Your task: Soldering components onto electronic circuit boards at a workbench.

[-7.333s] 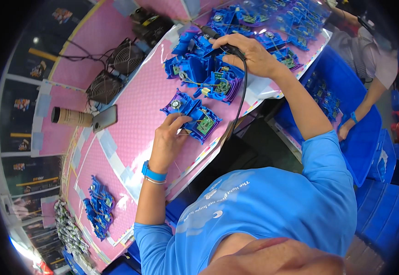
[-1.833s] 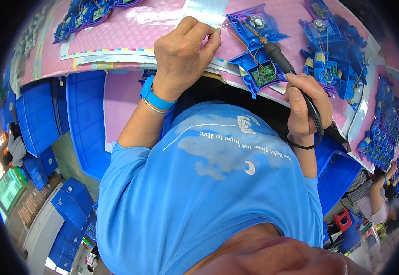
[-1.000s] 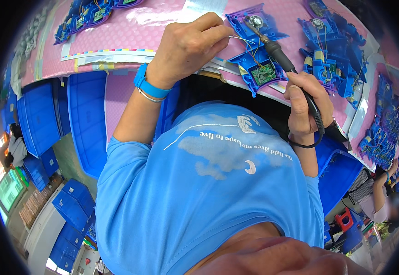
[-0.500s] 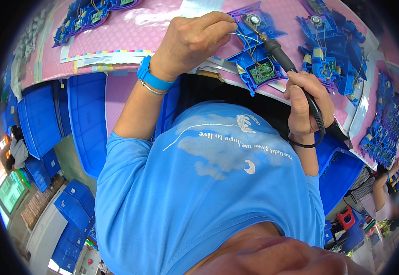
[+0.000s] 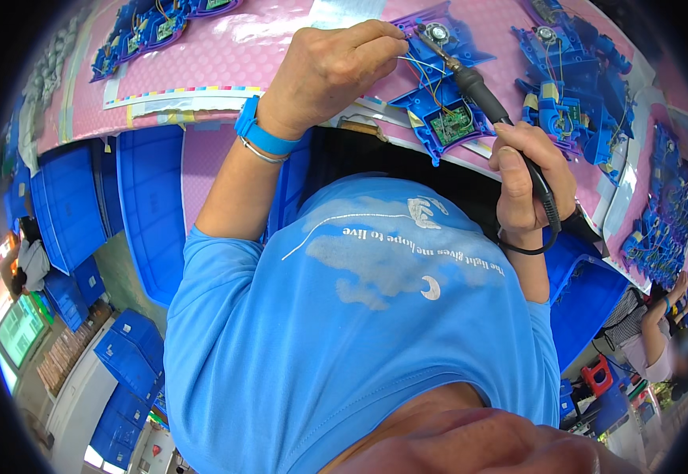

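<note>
A blue plastic housing (image 5: 431, 107) with a small green circuit board (image 5: 451, 124) and thin wires lies on the pink bench top (image 5: 233, 55) near its front edge. My left hand (image 5: 336, 67), with a blue wristband, pinches a thin wire at the housing's top left corner. My right hand (image 5: 530, 186) grips a black soldering iron (image 5: 478, 83) whose tip points at the round part near the top of the housing.
More blue housings (image 5: 573, 87) with boards lie to the right and at the far left of the bench (image 5: 146, 31). Blue crates (image 5: 83, 205) stand under and beside the bench. Another person's arm (image 5: 660, 324) shows at the lower right.
My left hand has moved right along the bench to the housing and pinched a wire. The soldering iron's tip has shifted up toward the housing's top.
</note>
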`<state>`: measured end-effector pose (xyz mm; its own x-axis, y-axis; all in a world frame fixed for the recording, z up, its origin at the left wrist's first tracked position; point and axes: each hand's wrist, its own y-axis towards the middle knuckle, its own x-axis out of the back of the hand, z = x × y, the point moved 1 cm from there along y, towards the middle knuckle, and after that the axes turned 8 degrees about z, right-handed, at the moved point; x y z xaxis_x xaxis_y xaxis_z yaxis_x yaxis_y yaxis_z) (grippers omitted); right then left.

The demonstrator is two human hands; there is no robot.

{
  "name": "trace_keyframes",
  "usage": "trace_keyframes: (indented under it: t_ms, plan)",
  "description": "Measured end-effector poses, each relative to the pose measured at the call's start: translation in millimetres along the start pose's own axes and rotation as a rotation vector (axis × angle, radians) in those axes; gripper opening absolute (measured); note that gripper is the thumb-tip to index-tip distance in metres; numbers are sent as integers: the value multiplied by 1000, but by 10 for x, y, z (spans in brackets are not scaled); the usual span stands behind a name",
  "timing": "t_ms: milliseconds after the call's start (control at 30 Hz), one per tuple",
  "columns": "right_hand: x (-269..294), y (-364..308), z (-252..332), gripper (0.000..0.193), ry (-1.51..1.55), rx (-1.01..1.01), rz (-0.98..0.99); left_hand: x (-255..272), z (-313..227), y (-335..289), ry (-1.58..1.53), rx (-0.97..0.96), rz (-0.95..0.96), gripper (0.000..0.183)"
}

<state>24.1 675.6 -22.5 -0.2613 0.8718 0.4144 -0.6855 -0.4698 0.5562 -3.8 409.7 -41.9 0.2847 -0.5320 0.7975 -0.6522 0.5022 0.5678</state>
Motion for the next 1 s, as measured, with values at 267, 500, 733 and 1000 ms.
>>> trace_keyframes:
  t_ms: [267, 500, 733, 1000]
  plan:
    - [14, -37, -12, 17, 32, -31, -112, -4, 8, -9, 25, 16, 5, 18]
    - [42, -44, 2, 17, 12, -18, -100, -1, 15, -13, 17, 13, 4, 18]
    - [97, -63, 17, 16, 7, -10, -103, 154, -75, 95, -64, 85, -24, 24]
    - [123, -97, 75, 23, -22, -55, -91, 13, 7, 154, -106, -404, -335, 23]
